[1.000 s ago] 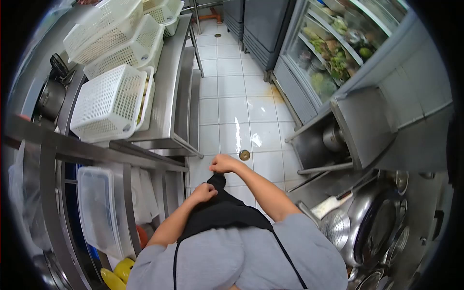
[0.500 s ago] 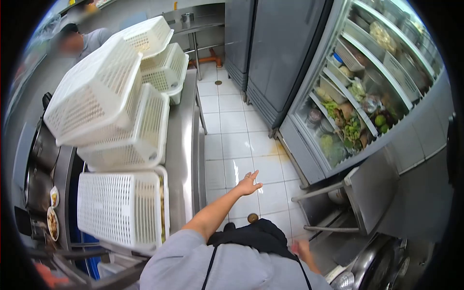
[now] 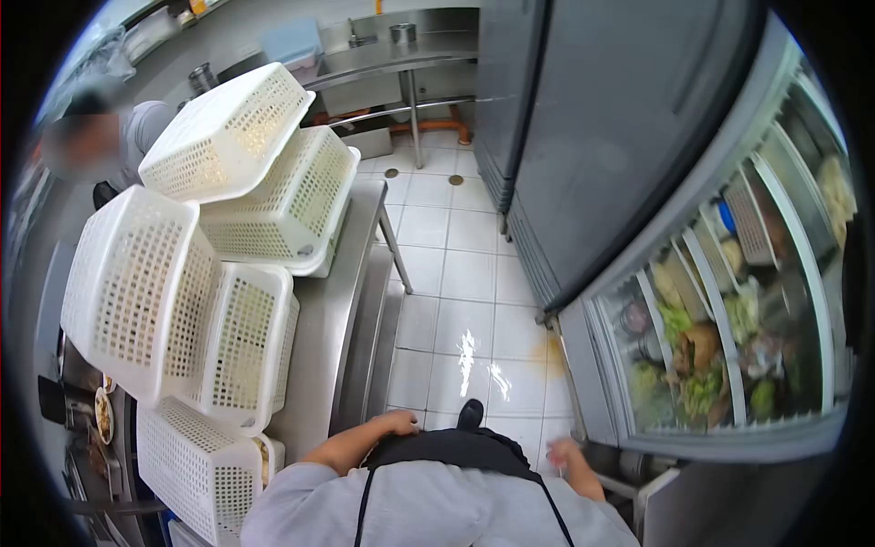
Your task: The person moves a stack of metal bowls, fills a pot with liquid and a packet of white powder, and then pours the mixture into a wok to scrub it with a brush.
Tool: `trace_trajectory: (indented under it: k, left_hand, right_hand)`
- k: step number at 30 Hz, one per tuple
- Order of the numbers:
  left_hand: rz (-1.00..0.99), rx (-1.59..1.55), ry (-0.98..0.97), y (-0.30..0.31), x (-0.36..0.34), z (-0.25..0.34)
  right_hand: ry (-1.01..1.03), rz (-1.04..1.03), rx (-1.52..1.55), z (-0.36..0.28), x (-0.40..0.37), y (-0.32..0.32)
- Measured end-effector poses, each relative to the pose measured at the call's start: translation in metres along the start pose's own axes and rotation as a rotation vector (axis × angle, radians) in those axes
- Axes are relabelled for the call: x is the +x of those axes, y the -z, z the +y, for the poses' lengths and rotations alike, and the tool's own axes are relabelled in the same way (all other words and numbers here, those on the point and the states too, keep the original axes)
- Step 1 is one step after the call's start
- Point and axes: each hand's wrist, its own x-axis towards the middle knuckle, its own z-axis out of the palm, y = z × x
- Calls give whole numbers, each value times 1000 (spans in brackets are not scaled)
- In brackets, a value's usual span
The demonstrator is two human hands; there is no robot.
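My left hand [image 3: 399, 423] hangs low beside the black apron [image 3: 447, 448], to the right of the steel table. Its fingers are curled in, and nothing shows in them. On the other side of the apron is my right hand [image 3: 567, 453], below the glass-door fridge [image 3: 592, 365]. That hand is blurred, so its fingers and anything in them cannot be made out. White perforated baskets [image 3: 128, 283] are stacked on the steel table [image 3: 342, 264] to my left, some tilted on top of others.
Grey steel cabinets [image 3: 611, 137] line the right side, beyond the fridge of vegetables and tubs. White floor tiles [image 3: 460, 273] run between table and cabinets. A steel sink counter [image 3: 383, 59] stands at the back. Another person [image 3: 137, 128] is behind the baskets at left.
I have moved forward along the aisle; baskets and fridge are nearer. My left hand, stretched out with fingers spread before, has drawn back and down to the apron. My right hand stays low.
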Motion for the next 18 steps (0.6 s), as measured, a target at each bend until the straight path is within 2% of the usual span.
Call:
trace_trajectory:
  k: [1,2,3,4,5,7,9,11,13,15,17,18]
  left_hand:
    - [-44,-51,68,22,-6,2]
    - [68,-105,60,41,-9,5]
    - [183,-161,51,61,-12,9]
    - [302,-221,48,80,-16,14]
    - [349,-297,76,103,-21,22]
    - [442,-444,123,154,-18,41]
    - [480,-499,16,200,3,47]
    - [488,-514,-143,245,24,50]
    - [351,-530,-226,299,59,55]
    - [349,-367,-354,370,76,72]
    - [329,-249,-415,437,101,88]
    - [416,-188,-455,468,106,94]
  right_hand:
    - [117,119,-41,-73,8,40]
    - [227,245,-95,-157,2,81]
    - [366,237,-235,-236,-7,120]
    - [415,282,-185,-315,-35,142]
    - [492,331,-283,-381,-34,162]
    - [712,412,-302,-496,-73,178]
    - [797,401,-201,-580,-80,174]
    - [844,338,-274,-632,-82,161]
    - [850,310,-390,-661,-67,157]
    - [779,275,-469,-665,-33,159]
    - [666,212,-497,-639,3,177]
    - [549,188,-502,-623,21,192]
